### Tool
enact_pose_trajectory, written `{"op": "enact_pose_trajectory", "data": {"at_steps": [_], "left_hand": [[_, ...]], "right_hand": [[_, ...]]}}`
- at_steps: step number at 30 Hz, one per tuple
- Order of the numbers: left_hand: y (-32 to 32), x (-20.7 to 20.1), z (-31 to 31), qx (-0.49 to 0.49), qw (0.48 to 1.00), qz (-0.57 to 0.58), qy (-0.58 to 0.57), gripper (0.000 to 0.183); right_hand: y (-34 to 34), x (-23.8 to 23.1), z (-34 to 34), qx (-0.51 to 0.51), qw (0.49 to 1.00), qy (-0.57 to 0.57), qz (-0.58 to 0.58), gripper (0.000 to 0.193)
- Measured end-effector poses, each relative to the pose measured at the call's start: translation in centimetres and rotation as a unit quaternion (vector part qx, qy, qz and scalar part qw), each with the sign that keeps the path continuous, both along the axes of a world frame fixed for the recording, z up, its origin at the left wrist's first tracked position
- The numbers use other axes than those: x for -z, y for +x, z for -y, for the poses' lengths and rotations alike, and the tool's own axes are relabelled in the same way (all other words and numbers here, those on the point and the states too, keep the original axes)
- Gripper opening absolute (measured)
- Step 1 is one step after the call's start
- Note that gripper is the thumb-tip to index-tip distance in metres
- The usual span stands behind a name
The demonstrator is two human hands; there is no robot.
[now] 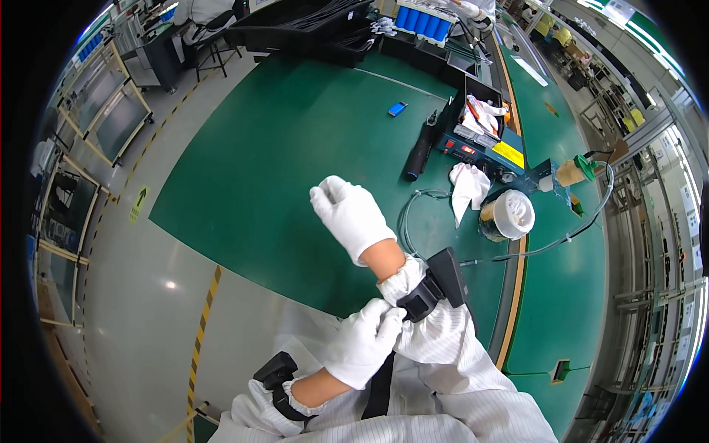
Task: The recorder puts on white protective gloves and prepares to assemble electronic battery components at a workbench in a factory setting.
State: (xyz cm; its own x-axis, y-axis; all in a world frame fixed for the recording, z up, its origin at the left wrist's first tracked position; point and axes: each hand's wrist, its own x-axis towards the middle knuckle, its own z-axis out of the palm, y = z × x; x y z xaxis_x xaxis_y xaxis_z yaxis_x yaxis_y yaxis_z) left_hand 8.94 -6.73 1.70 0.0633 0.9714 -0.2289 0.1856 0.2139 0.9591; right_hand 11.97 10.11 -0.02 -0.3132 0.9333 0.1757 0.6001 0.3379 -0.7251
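Observation:
My left hand [362, 343], in a white glove, reaches across to my right wrist. Its thumb and fingertips pinch the edge of the black strap [419, 301] there, though the exact grip is partly hidden. A black box-shaped device [447, 277] sits on that strap, over the white striped sleeve. Above the green table, my right hand [348, 214], also white-gloved, has its fingers curled in with nothing visible in them. Another black device [276, 371] is strapped round my left wrist. A black band [379, 387] hangs below my left hand.
On the green table [273, 148] lie a black pen-shaped power tool [421, 148], a small blue object [397, 109] and a white cloth [468, 188]. A blue control box [480, 151], a white-lidded jar [511, 214] and a looping hose [569, 238] stand at right. Black bins [295, 26] hold cables.

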Motion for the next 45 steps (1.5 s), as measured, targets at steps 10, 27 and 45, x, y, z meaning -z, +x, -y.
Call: {"op": "enact_pose_trajectory", "data": {"at_steps": [10,27,45], "left_hand": [[-0.9,3.0,0.7,-0.038,0.975,0.215,0.036,0.018],[0.2,3.9,-2.2,-0.066,0.989,0.114,0.071,0.020],[-0.9,-0.2,0.9,-0.009,0.987,0.088,0.138,0.013]], "right_hand": [[2.2,-7.0,-0.8,-0.074,0.817,-0.332,-0.466,0.027],[0.0,-14.0,3.5,-0.201,0.535,-0.437,-0.695,0.023],[3.3,-14.0,2.0,-0.153,0.649,-0.277,-0.692,0.027]]}}
